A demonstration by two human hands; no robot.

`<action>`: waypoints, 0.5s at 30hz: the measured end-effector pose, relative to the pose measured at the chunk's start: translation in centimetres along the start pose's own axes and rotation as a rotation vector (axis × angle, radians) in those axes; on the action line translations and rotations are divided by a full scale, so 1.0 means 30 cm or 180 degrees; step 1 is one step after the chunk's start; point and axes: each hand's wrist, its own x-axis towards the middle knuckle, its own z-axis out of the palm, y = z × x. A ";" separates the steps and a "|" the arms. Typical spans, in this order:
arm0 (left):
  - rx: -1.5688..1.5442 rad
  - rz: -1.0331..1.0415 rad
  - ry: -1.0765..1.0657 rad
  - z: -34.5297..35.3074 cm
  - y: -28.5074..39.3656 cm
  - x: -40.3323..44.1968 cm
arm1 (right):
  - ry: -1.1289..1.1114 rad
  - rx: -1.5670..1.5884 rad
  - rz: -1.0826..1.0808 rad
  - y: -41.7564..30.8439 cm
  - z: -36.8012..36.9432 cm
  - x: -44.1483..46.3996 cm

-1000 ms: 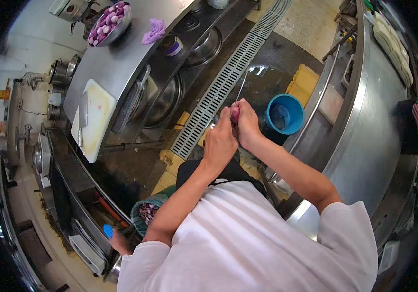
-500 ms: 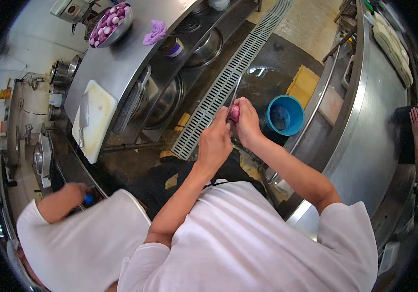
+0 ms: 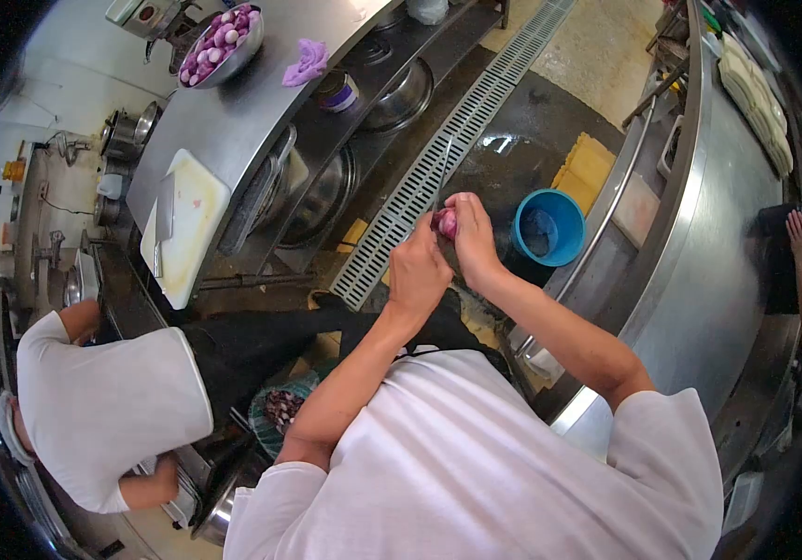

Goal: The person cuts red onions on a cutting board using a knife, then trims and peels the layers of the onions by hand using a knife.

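My left hand (image 3: 420,266) is closed around a knife (image 3: 441,185), its thin blade pointing away from me. Its handle is hidden in the fingers. Close beside it, my right hand (image 3: 474,241) grips a peeled-looking red onion (image 3: 447,224), partly covered by the fingers. The knife and onion are right against each other, but I cannot make out the exact contact. Below and to the right of my hands stands a blue bucket (image 3: 576,222) with something greyish inside.
On the left steel counter (image 3: 261,98) are a bowl (image 3: 244,58) of red onions, a purple cloth (image 3: 306,63), and a white cutting board (image 3: 207,201) with a cleaver (image 3: 165,215). A co-worker (image 3: 112,406) bends at left near a bin of dark scraps (image 3: 282,407). Another steel counter (image 3: 700,289) runs along the right.
The co-worker has moved away to the left, uncovering the bin of scraps. My hands stay together around the onion and knife, my left hand turned slightly.
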 end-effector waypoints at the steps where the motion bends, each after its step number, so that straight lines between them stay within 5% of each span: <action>1: 0.0000 -0.0001 0.0000 -0.004 0.000 0.002 | -0.0030 -0.0068 -0.0038 0.003 0.000 0.002; 15: -0.0395 -0.0750 0.0383 -0.085 -0.006 0.009 | -0.1207 0.0442 0.0142 -0.051 0.002 -0.007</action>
